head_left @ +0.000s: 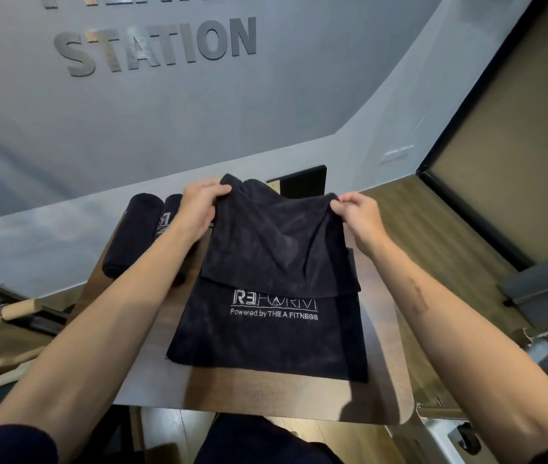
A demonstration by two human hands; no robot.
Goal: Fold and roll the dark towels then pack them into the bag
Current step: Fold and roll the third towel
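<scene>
A dark towel [266,333] with white "REFORM" lettering lies on a small wooden table [266,400]. Its far part is lifted and folded back toward me, partly covering the lettering. My left hand [199,209] pinches the raised far-left corner. At the raised far-right corner, my right hand [356,212] pinches the cloth. Two rolled dark towels [135,236] lie side by side at the table's far left, partly hidden behind my left forearm. No bag can be made out.
A dark flat panel [302,182] stands at the table's far edge against a grey wall with raised letters. Wooden flooring [433,229] runs to the right. Grey metal equipment [540,289] sits at right, a wooden bar and gear [14,311] at left.
</scene>
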